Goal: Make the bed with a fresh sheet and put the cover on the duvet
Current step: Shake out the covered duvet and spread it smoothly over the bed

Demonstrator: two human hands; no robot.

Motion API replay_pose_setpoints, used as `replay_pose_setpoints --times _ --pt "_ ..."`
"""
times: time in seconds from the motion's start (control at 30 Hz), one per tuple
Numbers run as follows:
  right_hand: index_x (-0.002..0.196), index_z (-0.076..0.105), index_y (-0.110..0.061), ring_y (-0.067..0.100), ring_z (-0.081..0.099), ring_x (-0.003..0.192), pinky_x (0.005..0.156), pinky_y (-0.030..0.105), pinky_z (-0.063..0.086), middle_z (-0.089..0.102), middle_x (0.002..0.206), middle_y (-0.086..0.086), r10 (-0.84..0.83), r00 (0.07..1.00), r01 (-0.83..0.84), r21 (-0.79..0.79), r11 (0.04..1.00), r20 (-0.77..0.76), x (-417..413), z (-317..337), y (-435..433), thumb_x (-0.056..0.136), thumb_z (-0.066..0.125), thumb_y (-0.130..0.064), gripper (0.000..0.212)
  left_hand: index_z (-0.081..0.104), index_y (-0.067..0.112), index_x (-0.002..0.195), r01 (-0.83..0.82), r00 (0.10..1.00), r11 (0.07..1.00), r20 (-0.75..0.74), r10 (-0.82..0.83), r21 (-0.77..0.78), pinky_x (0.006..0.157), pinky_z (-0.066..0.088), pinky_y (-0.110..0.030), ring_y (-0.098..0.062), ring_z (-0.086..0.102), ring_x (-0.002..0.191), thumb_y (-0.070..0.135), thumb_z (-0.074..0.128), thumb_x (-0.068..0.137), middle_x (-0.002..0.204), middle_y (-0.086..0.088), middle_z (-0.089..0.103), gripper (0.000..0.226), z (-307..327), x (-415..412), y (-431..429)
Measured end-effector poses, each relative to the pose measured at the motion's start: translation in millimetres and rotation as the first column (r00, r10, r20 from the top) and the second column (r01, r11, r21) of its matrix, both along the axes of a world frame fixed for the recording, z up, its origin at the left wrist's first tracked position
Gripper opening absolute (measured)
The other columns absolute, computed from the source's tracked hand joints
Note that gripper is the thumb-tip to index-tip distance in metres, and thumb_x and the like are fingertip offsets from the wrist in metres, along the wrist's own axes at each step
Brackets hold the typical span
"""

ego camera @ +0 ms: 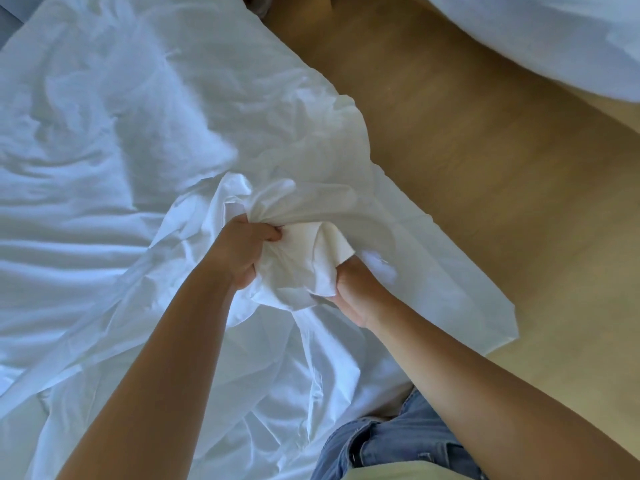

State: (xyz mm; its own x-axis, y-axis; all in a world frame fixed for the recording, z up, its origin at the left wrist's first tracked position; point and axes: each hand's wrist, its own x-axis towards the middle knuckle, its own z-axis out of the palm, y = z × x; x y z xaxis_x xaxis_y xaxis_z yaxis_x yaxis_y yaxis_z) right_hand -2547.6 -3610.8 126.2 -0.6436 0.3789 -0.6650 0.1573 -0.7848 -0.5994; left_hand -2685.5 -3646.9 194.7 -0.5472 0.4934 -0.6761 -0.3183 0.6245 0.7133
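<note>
1. White sheet [121, 168] lies spread over the bed and fills the left and middle of our view. The bed itself is hidden under it.
2. The sheet is plain white and heavily creased, with long folds running in toward our hands. It reads bluish in the shade on the left and warmer white toward the floor side.
3. Its right edge hangs off the bed side over the wooden floor [485, 168]. A flat strip of it runs diagonally and ends in a square corner at the lower right.
4. We cannot tell whether this is the sheet or the duvet cover.
5. Bunched corner [301, 275] of the fabric is lifted just above the rest, held between our two hands. A cream-tinted fold sticks out at its top.
6. Left grip [242, 251] has its fingers curled and clamps the bunch from the left, thumb dug into the cloth.
7. Right grip [356, 292] holds the bunch from the right and below, with its fingers mostly buried in the fabric.
8. The wad alone separates the two hands.
9. Other white bedding [554, 36] lies top right, across the floor strip and well apart.
10. Blue jeans [398, 441] at the bottom edge are just beside the hanging sheet.
</note>
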Motion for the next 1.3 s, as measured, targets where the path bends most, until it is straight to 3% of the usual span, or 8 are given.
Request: replay_pose_setpoints --times 0.27,0.4,0.5,0.67,0.77,1.07,1.17,1.3 --pt "0.120 0.056 0.004 0.047 0.055 0.110 0.103 0.058 0.037 0.049 0.127 0.034 -0.228 0.974 0.225 -0.087 0.970 -0.021 -7 1 26 0.095 0.045 -0.003 0.027 0.066 0.009 0.090 0.058 0.988 0.988 -0.131 -0.077 -0.143 0.078 0.052 -0.038 -0.028 0.064 0.083 0.003 0.057 0.080 0.086 -0.009 0.067 0.015 -1 -9 -5" --pt "0.081 0.072 -0.017 0.015 0.066 0.073 0.072 0.032 0.055 0.069 0.075 0.001 -0.239 0.958 0.224 -0.102 0.969 -0.161 -13 0 32 0.097 0.040 0.000 0.039 0.066 0.012 0.099 0.244 0.917 0.937 -0.255 -0.307 -0.249 0.065 0.054 -0.029 -0.018 0.067 0.080 0.034 0.072 0.078 0.088 -0.004 0.069 0.031 -13 2 -6" --pt "0.058 0.068 -0.018 0.009 0.058 0.056 0.059 0.027 0.051 0.058 0.056 -0.004 -0.273 0.938 0.240 -0.166 0.956 -0.212 -16 -3 31 0.096 0.037 0.003 0.054 0.065 0.005 0.097 0.344 0.874 0.889 -0.243 -0.421 -0.303 0.073 0.055 -0.039 -0.025 0.066 0.081 0.019 0.079 0.069 0.087 -0.010 0.067 0.034 -19 2 -3" --pt "0.099 0.058 -0.006 0.026 0.058 0.091 0.082 0.036 0.050 0.059 0.090 0.011 -0.377 0.896 0.297 -0.314 0.902 -0.235 -16 -8 24 0.099 0.035 -0.017 0.025 0.060 0.011 0.073 0.334 0.858 0.893 -0.294 -0.420 -0.301 0.054 0.047 -0.024 -0.014 0.056 0.060 0.002 0.075 0.063 0.066 0.000 0.057 0.020 -23 -8 1" --pt "0.082 0.044 -0.017 0.027 0.037 0.080 0.081 0.036 0.033 0.035 0.078 0.006 -0.500 0.850 0.404 -0.404 0.820 -0.164 -13 -10 16 0.087 0.035 -0.013 0.011 0.052 0.010 0.058 0.341 0.813 0.884 -0.371 -0.448 -0.321 0.042 0.036 -0.017 -0.010 0.044 0.051 0.000 0.069 0.065 0.055 0.004 0.048 0.021 -30 -7 7" --pt "0.090 0.061 -0.010 0.020 0.061 0.093 0.083 0.032 0.053 0.063 0.093 0.008 -0.254 0.967 0.254 -0.070 0.965 0.018 -4 -19 -10 0.088 0.053 -0.008 0.008 0.067 0.013 0.089 0.244 0.905 0.944 -0.298 -0.304 -0.221 0.084 0.054 -0.046 -0.028 0.065 0.093 0.014 0.061 0.082 0.097 -0.013 0.069 0.009 -36 -10 22" --pt "0.075 0.054 -0.008 0.017 0.056 0.072 0.066 0.029 0.054 0.053 0.071 0.002 -0.260 0.941 0.210 0.229 0.950 0.216 -11 -27 -11 0.086 0.056 -0.004 0.012 0.065 0.013 0.087 0.166 0.954 0.970 -0.220 -0.203 -0.176 0.087 0.054 -0.047 -0.031 0.065 0.095 0.011 0.059 0.085 0.100 -0.015 0.068 0.007 -32 -14 24" --pt "0.073 0.053 -0.007 0.018 0.048 0.065 0.057 0.027 0.045 0.045 0.068 0.007 -0.018 0.980 -0.012 0.152 0.988 0.200 -15 -32 -19 0.086 0.053 0.001 0.015 0.065 0.008 0.084 0.061 0.996 0.993 -0.062 -0.067 -0.097 0.070 0.057 -0.036 -0.025 0.067 0.080 0.004 0.060 0.086 0.084 -0.008 0.069 0.007 -30 -19 13"
